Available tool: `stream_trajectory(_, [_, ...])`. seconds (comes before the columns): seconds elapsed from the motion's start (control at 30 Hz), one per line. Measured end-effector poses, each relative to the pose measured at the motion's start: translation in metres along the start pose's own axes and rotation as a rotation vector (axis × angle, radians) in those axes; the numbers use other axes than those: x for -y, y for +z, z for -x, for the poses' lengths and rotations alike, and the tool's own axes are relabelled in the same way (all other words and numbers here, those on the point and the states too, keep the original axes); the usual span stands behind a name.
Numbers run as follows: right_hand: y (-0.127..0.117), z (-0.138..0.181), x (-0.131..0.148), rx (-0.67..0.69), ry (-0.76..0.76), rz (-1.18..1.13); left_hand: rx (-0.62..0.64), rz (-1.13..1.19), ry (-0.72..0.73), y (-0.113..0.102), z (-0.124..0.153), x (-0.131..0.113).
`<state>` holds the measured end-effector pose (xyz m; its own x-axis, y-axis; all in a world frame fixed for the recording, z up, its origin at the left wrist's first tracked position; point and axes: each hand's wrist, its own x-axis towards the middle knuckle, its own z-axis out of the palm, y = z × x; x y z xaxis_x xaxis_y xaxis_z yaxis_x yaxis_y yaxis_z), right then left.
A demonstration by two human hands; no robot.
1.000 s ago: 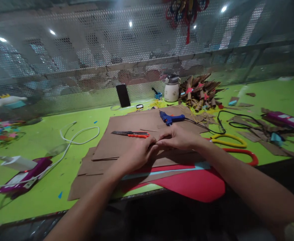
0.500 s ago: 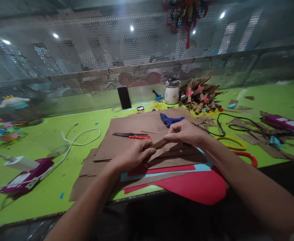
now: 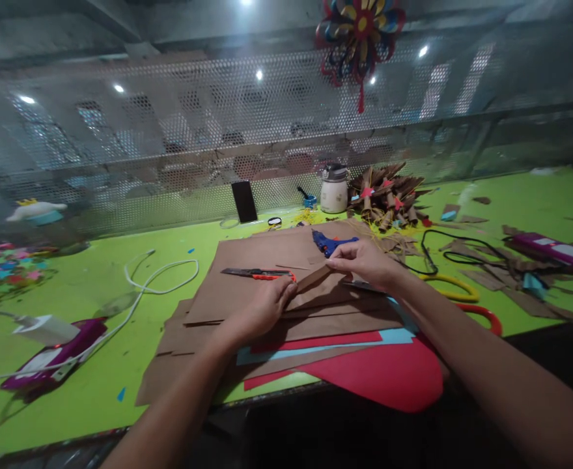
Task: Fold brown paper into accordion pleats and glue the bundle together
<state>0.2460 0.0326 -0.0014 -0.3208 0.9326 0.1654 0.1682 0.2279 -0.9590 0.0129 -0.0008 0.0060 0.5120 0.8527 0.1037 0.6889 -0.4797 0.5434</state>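
Between my two hands a narrow strip of brown paper is stretched at a slant. My left hand is closed on its lower left end, and my right hand pinches its upper right end. Beneath lie stacked sheets of brown paper. A box cutter with an orange handle rests on the top sheet, just beyond my left fingers. The blue glue gun lies behind my right fingers. Scissors with one yellow and one orange handle loop are partly hidden under my right forearm.
Red paper overhangs the front table edge. A white cable and purple power strip lie left, a second purple strip right. Behind stand a phone, a white bottle and a heap of brown paper rolls.
The view has tilted up slightly. My hands have drawn a little apart, and more of the paper strip shows between them. The tools lie where they were.
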Motion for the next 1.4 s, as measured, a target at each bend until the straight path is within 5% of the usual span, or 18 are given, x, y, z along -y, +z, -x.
stream_trajectory(0.4, [0.004,-0.001,0.002,-0.118,0.078,-0.275,0.092,0.118,-0.021,-0.008,0.002,-0.011])
stream_trajectory(0.6, [0.007,0.0,0.003,-0.152,0.031,-0.226,-0.008,0.081,0.027,-0.005,0.001,-0.01])
stream_trajectory(0.73, [0.008,-0.002,0.002,-0.116,0.079,-0.411,0.023,0.319,-0.034,-0.006,0.002,-0.011])
stream_trajectory(0.83, [0.008,-0.002,0.003,-0.076,0.048,-0.59,0.096,0.691,-0.091,-0.008,0.003,-0.011])
stream_trajectory(0.97, [0.011,0.004,0.008,0.116,-0.099,-0.548,0.211,0.957,-0.107,-0.008,0.005,-0.008])
stream_trajectory(1.13, [0.012,0.016,0.016,0.285,-0.159,-0.418,0.353,1.097,-0.087,-0.008,0.006,-0.006])
stream_trajectory(1.4, [0.02,0.019,0.016,0.266,-0.186,-0.316,0.639,1.099,-0.096,-0.002,0.013,-0.019])
